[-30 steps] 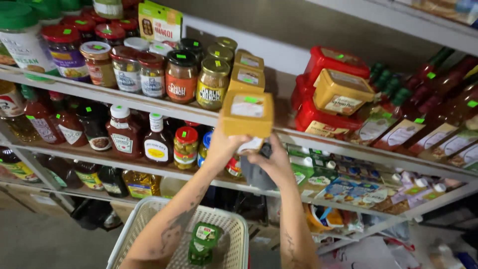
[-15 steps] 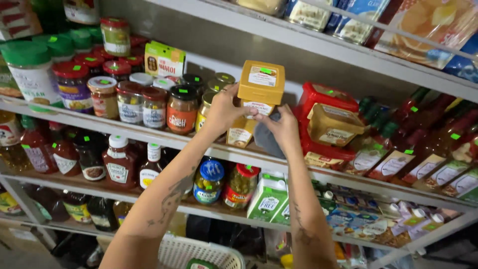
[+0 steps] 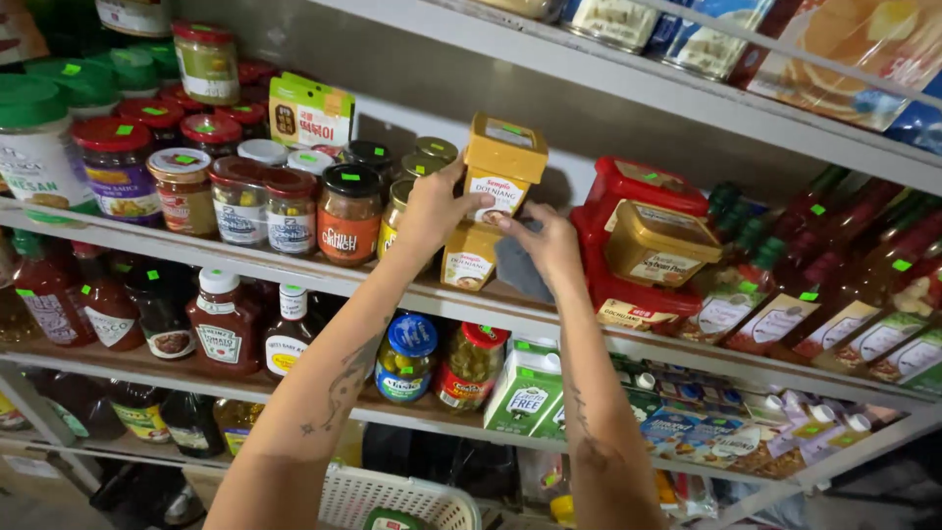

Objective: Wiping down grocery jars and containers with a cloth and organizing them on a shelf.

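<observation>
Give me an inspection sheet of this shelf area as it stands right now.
Surface: metal shelf, crowded with stock.
Job's things: yellow tub stacked on another yellow tub.
Clutter: jars, sauce bottles, red tubs, white basket below.
Hands: left hand grips the upper tub; right hand touches it and holds a grey cloth.
Cables: nothing seen.
Surroundings: more stocked shelves above and below.

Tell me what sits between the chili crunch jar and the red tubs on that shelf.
In the head view, between the chili crunch jar and red tubs: stacked yellow tubs, held by both hands.
</observation>
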